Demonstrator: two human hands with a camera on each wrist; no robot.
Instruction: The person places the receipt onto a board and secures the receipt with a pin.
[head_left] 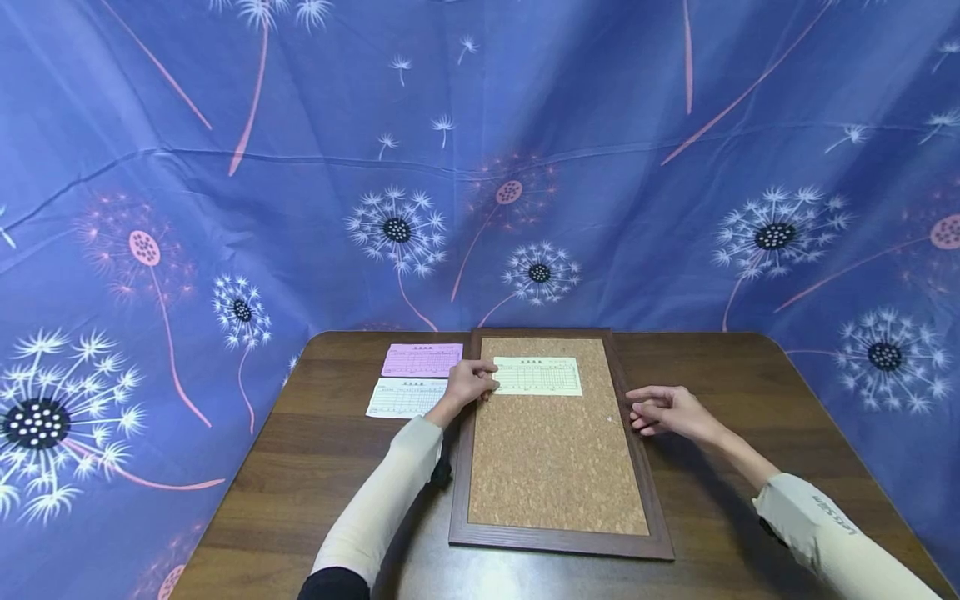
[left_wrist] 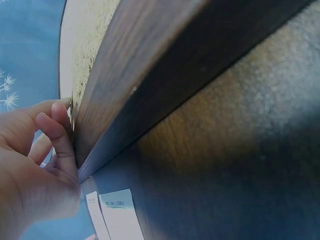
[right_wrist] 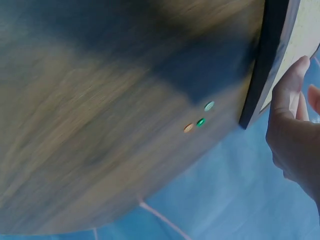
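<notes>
A brown-framed cork board [head_left: 555,467] lies on the wooden table. On its upper part is a pale yellow-green printed slip [head_left: 537,377]. My left hand [head_left: 468,385] is at the slip's left end, thumb and forefinger spread apart and touching it. In the left wrist view, that hand [left_wrist: 50,150] is against the board's edge, its contact with the slip partly hidden. Over the board's right frame hovers my right hand [head_left: 667,412], fingers loosely bent with nothing visible in them. The right wrist view shows this hand [right_wrist: 297,130] beside the board's edge.
Left of the board lie a pink slip [head_left: 422,360] and a white slip [head_left: 406,398]. An orange thumbtack [right_wrist: 188,128], a green thumbtack [right_wrist: 200,122] and a pale teal thumbtack [right_wrist: 209,106] rest on the table right of the board. A blue dandelion-print cloth [head_left: 480,167] hangs behind.
</notes>
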